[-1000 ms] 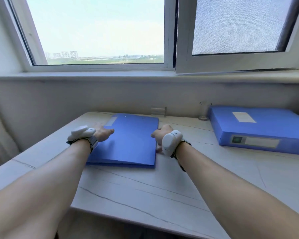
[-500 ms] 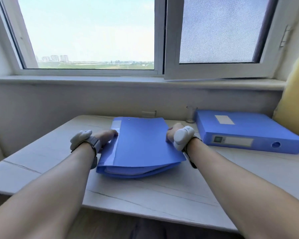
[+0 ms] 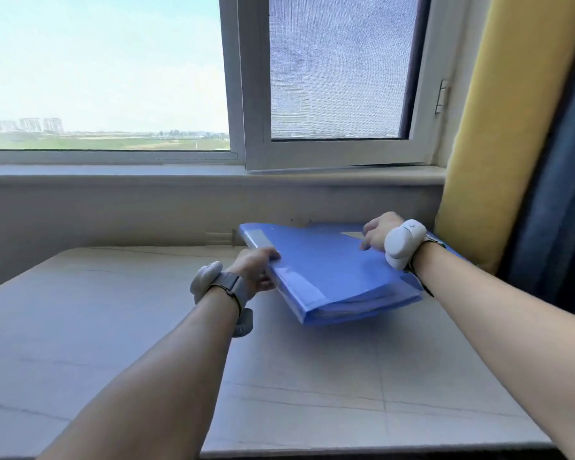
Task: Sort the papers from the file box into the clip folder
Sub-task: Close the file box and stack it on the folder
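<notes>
Clip folder (image 3: 329, 277) now lifted off worktop (image 3: 113, 327), carried toward right of frame, over file box, mostly hidden. Left hand (image 3: 256, 270) fingers clamp spine edge; right hand (image 3: 377, 232) fingers grip far corner. Sorting not begun; folder shut.

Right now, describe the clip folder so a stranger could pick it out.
Below the window, at the far right of the pale table, both hands hold a thin blue clip folder. It is lifted and tilted, and is the only thing the hands grip.
</notes>
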